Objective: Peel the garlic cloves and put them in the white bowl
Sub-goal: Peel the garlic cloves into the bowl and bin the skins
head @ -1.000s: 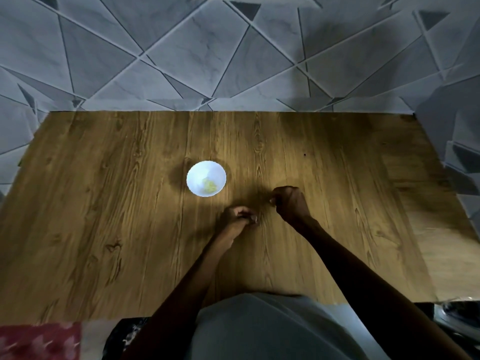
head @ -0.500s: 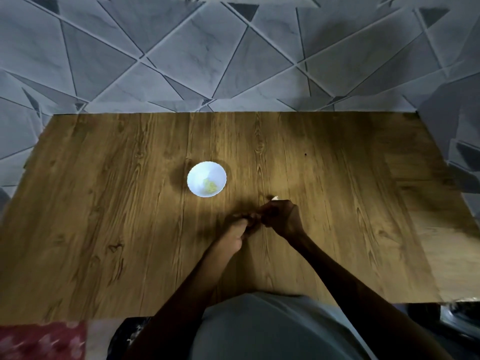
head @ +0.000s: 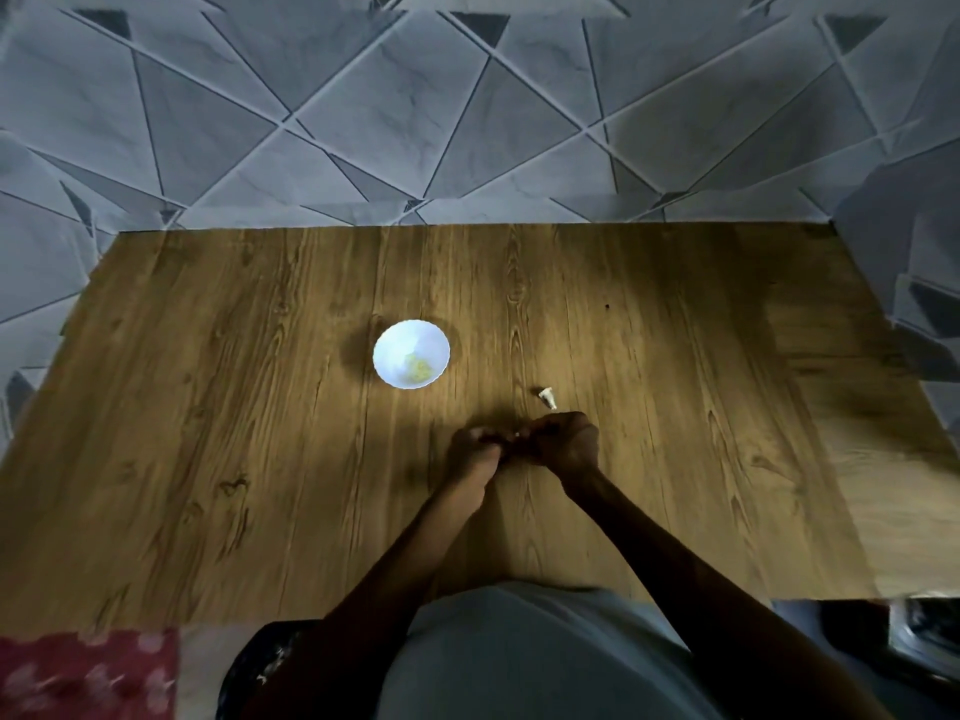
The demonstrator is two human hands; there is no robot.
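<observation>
The white bowl (head: 410,353) stands on the wooden table (head: 208,433), with a little yellowish peeled garlic inside it. My left hand (head: 475,449) and my right hand (head: 566,444) meet just in front of the bowl, to its right, fingertips pinched together on a small garlic clove (head: 517,435) that is mostly hidden by the fingers. A small pale piece of garlic or skin (head: 548,397) lies on the table just beyond my right hand.
A grey tiled floor with a triangle pattern (head: 467,122) surrounds the table. A red patterned cloth (head: 83,672) lies at the bottom left. A dark object (head: 924,636) sits past the table's front right corner.
My right hand moved back and left to join my left hand. The pale piece that it covered now lies in the open on the table.
</observation>
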